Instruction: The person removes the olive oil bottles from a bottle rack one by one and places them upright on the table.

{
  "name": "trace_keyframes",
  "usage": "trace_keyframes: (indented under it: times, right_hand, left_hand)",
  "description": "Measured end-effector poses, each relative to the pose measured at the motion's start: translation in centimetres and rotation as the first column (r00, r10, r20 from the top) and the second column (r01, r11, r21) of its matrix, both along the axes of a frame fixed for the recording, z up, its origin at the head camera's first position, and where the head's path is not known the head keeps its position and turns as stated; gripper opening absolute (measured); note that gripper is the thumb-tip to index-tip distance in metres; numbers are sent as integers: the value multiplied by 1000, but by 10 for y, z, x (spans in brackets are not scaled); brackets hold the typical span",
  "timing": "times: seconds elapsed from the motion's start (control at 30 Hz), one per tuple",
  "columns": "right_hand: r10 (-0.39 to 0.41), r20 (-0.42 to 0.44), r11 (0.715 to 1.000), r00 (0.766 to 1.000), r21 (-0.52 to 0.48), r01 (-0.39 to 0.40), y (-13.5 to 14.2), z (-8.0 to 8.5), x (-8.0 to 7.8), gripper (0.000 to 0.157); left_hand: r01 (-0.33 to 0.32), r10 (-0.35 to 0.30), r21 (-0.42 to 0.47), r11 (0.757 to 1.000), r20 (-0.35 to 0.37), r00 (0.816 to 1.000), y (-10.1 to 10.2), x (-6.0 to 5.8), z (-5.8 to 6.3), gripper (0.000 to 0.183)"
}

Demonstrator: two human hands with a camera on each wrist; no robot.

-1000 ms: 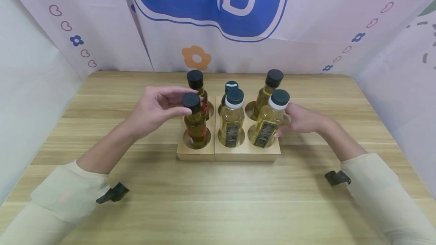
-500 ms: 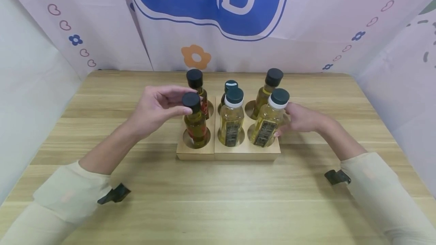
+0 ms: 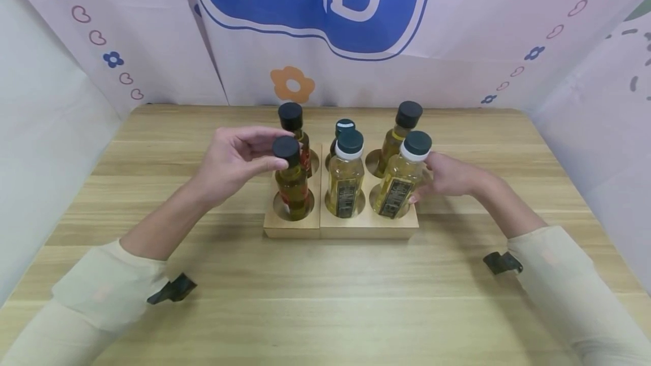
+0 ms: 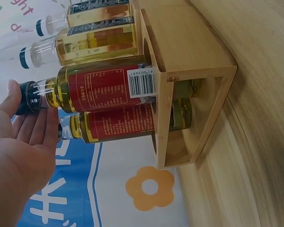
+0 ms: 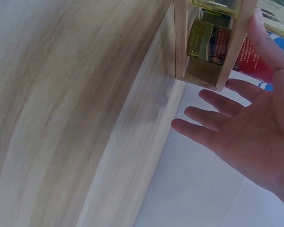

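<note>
A wooden rack [image 3: 368,232] holds several oil bottles in round holes. My left hand [image 3: 229,154] pinches the black cap of the front-left oil bottle [image 3: 293,188], thumb on one side and fingers on the other. That bottle has a red label with a barcode, plain in the left wrist view, and it stands in its hole. My right hand [image 5: 255,127] is at the rack's right end, fingers spread, thumb at the upper edge of the frame. In the head view it is partly hidden behind the front-right oil bottle [image 3: 399,185], which has a green cap and leans slightly.
Between them stands another green-capped bottle [image 3: 347,185]. Behind are two black-capped bottles and a small dark-green-capped bottle [image 3: 345,129]. The rack rests on a wood-grain table [image 3: 325,292], with a printed white cloth [image 3: 458,27] along its back edge.
</note>
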State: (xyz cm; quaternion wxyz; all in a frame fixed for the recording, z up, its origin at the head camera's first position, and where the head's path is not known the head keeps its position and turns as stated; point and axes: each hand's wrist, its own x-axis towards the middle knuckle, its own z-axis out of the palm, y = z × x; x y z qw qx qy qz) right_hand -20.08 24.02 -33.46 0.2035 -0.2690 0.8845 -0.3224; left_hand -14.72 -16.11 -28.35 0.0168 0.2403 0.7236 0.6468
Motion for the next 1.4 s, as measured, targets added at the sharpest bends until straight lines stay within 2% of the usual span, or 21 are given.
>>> trace_keyframes:
  times: [0.3,0.57,0.77,1.1,1.4]
  right_hand:
    - [-9,14,1000,1000,7,9,1,1,0,86]
    - [8,-2,1000,1000,-23,-8,2,-1,-1,81]
    - [2,3,1000,1000,-27,-2,1,0,0,84]
    - [-11,18,1000,1000,-21,11,-2,0,0,85]
    - [-6,11,1000,1000,-3,7,-1,2,0,88]
  left_hand:
    - [-34,36,65,997,-32,999,0,-1,5,34]
    - [-64,77,163,985,-73,994,0,-1,8,36]
    - [-90,112,210,974,-99,989,0,-1,11,36]
    - [-144,176,241,960,-115,978,1,1,16,35]
    - [-140,184,288,947,-131,974,4,1,21,28]
